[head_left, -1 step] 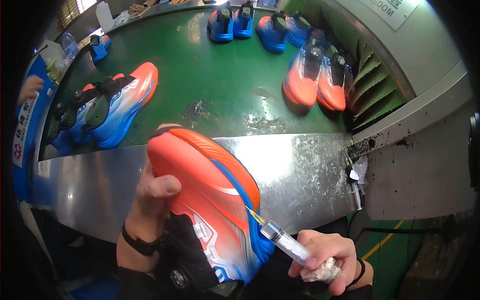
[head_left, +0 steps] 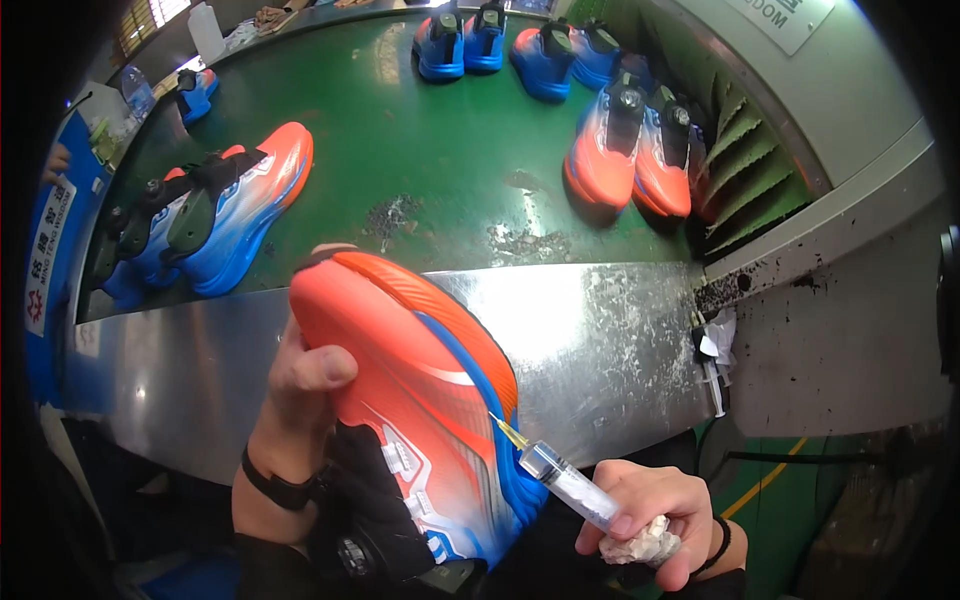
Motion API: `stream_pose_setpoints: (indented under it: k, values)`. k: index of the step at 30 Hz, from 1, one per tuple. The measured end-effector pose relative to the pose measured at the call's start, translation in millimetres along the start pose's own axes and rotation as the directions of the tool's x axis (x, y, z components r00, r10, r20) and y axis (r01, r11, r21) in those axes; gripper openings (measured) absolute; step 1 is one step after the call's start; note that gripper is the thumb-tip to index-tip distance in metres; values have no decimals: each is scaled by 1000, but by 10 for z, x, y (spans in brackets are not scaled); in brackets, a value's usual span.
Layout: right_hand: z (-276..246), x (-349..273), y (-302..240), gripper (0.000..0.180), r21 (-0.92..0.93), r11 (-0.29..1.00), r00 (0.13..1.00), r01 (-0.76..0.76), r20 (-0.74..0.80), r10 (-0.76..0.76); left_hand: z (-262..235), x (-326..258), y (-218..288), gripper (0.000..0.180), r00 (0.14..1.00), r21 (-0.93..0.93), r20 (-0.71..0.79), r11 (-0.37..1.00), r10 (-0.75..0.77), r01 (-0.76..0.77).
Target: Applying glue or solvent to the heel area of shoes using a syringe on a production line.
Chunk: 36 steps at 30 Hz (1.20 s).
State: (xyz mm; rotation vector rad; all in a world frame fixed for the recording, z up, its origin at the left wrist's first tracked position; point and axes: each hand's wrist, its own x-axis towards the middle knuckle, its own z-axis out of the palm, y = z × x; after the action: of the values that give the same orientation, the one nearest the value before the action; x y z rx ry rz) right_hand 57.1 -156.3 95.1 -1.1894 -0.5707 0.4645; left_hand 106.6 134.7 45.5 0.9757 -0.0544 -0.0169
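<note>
Lower left: left hand point(head_left: 300, 400) clasped around glossy orange-and-blue shoe point(head_left: 420, 420), smooth curved sole up, at bottom centre. Lower right: right hand point(head_left: 650, 520) closed on clear plastic syringe point(head_left: 565, 482), needle at blue sole edge, perhaps touching; crumpled white wad point(head_left: 640, 547) under fingers.

We've got a glossy orange shoe point(head_left: 420, 400), clear plastic syringe point(head_left: 570, 485), scuffed shiny metal plate point(head_left: 600, 340), and worn green rubbery belt point(head_left: 430, 160).

Left hand point(head_left: 300, 390) holds shoe point(head_left: 420, 400); right hand point(head_left: 650, 515) holds syringe point(head_left: 565, 482).
</note>
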Motion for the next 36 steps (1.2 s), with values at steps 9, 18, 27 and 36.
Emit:
stream_pose_setpoints:
  k: [9, 18, 27, 36]
  values:
    - [-14, -220, 195, 57, -19, 1000, 1000, 10, 27, -9, -139, 39, 8, 66, 997, 49, -7, 996, -80, 80]
    - [-66, -549, 399, 52, 86, 996, 1000, 3, 0, -3, -506, 280, -90, 52, 985, 36, -113, 990, -129, 134]
    - [-159, -832, 559, 50, 167, 986, 999, 4, -44, 3, -1022, -175, 114, 40, 956, 91, -270, 986, -113, 142]
    - [-175, -939, 718, 50, 126, 991, 989, 54, -142, -36, -1323, -395, 140, 32, 934, 243, -322, 939, -158, 242]
